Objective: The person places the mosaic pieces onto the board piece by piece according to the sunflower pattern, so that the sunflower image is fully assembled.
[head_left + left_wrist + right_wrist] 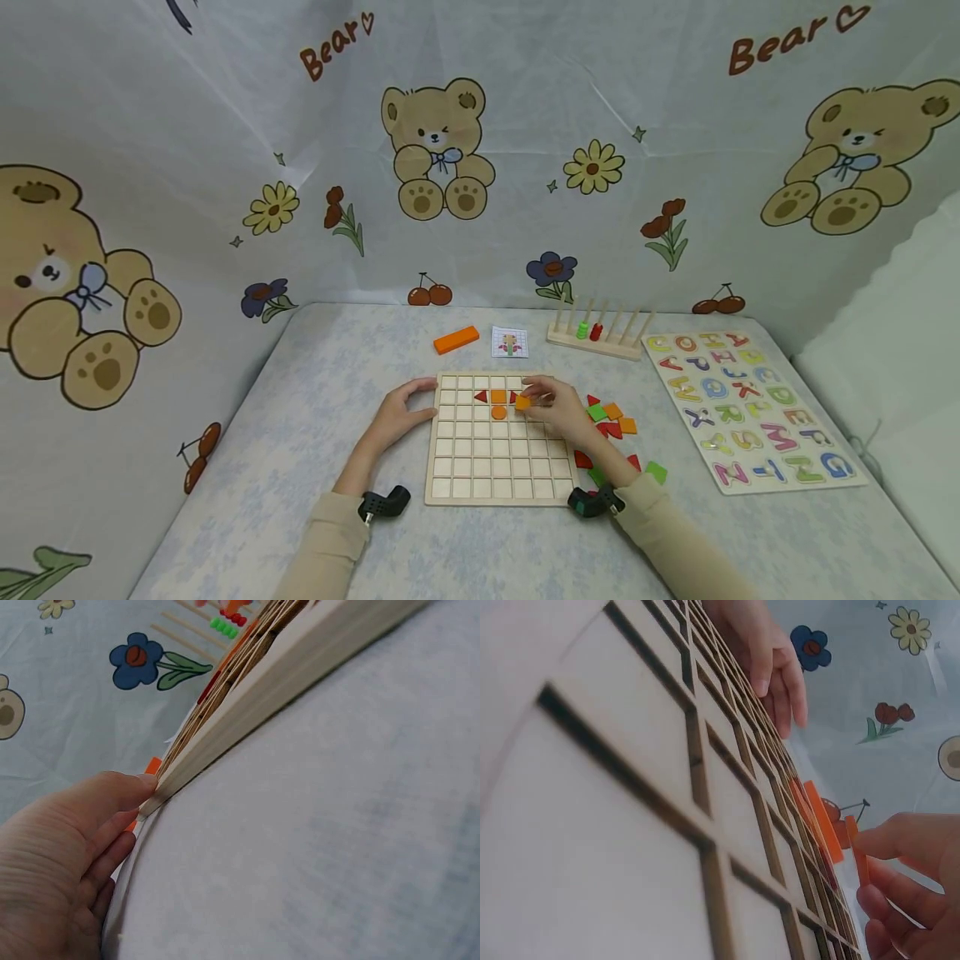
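Observation:
A wooden grid board (461,492) lies on the table. In its upper rows sit a red triangle (481,397), an orange square (498,397), another red triangle (513,397) partly covered, and an orange round piece (498,412). My right hand (555,407) pinches a thin orange square tile (857,851) between thumb and fingers, just over the board at the second red triangle's right. My left hand (401,414) rests against the board's upper left edge, thumb touching the rim and fingers extended beside it, as the left wrist view (67,840) also shows.
Loose red, green and orange pieces (628,426) lie right of the board, partly under the right arm. Behind stand an orange bar (456,340), a pattern card (510,342) and a peg rack (592,340) with green and red beads. An alphabet board (750,417) lies far right.

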`<state>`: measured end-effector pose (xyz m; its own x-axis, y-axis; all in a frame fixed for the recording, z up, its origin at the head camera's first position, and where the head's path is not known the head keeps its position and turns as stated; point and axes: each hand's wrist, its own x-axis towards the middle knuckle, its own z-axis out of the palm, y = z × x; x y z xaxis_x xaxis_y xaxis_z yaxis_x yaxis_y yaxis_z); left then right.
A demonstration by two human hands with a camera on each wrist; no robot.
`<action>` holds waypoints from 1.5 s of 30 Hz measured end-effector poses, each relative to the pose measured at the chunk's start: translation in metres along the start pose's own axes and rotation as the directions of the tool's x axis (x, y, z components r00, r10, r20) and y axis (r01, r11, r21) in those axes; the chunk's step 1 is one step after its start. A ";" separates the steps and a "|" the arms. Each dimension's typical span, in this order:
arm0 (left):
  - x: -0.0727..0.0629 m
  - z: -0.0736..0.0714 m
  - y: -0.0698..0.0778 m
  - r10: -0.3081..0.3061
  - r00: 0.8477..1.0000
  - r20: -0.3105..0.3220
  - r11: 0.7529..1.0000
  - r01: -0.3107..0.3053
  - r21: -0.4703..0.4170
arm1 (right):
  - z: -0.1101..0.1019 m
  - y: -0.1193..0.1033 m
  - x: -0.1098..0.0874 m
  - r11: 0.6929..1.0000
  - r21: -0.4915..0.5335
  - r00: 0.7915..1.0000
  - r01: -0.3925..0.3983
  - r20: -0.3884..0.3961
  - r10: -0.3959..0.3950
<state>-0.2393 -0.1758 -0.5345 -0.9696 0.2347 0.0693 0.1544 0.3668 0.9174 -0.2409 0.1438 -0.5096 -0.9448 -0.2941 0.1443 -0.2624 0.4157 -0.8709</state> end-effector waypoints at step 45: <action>-0.002 0.001 0.004 0.023 1.000 -0.015 1.000 -0.023 -0.004 | -0.066 0.026 -0.024 0.993 -0.115 0.989 -0.008 -0.149 -0.010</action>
<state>-0.2364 -0.1743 -0.5311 -0.9686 0.2291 0.0962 0.1756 0.3574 0.9173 -0.2377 0.2184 -0.5046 -0.9609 -0.1668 0.2210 -0.2760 0.5137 -0.8124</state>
